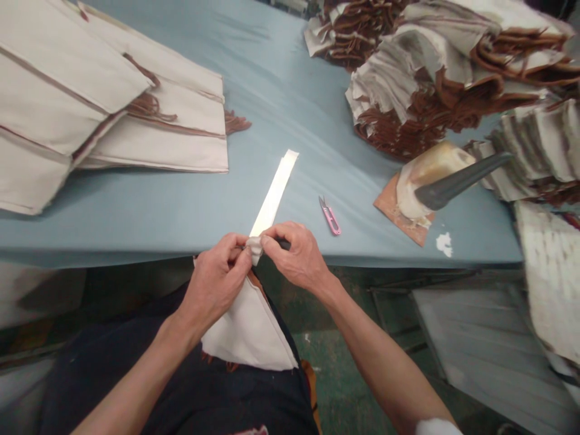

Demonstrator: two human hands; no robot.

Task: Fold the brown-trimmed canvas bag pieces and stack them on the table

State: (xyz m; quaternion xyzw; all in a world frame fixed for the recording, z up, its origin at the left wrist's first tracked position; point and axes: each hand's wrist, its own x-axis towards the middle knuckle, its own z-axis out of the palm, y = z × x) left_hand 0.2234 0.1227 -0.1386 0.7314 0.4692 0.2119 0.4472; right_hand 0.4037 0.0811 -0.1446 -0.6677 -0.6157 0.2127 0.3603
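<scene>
At the table's front edge, my left hand [220, 275] pinches the narrow end of a white fabric piece [249, 332] with brown edging. The wide end of that piece hangs down over my lap. My right hand [296, 254] is closed on the same gathered end, fingertips close to the left ones. A short dark object [284, 244] shows under its fingers; I cannot make out what it is. Just beyond both hands, a flat, shiny white strip [274, 193] lies on the table. Pink thread snips [330, 217] rest to the right of it.
White fabric panels [172, 133] with brown ties lie at the left of the blue-covered table [272, 78]. Bundles of white and brown pieces [408, 84] fill the back right. A cream container [414, 181] with a black handle [462, 181] stands on a brown board [385, 199].
</scene>
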